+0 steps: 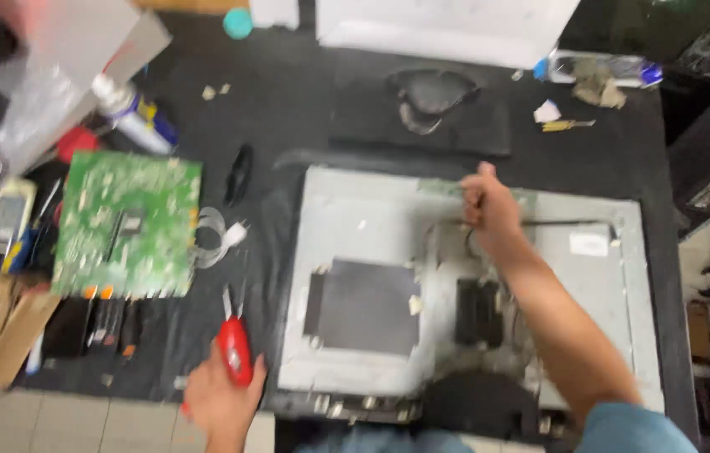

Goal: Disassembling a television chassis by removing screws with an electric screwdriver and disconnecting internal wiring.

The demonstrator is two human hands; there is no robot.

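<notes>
- On the black bench mat, I am watching the right hand closing on a thin dark cable atop the flat grey metal chassis panel.
- The left hand is gripping red-handled pliers.
- The cable is looking limp and fragile; I would be gripping near its end.

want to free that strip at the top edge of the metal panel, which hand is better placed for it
Right, probably. The right hand already rests on the strip at the metal panel's far edge. The left hand sits near the table edge, gripping a red tool.
</notes>
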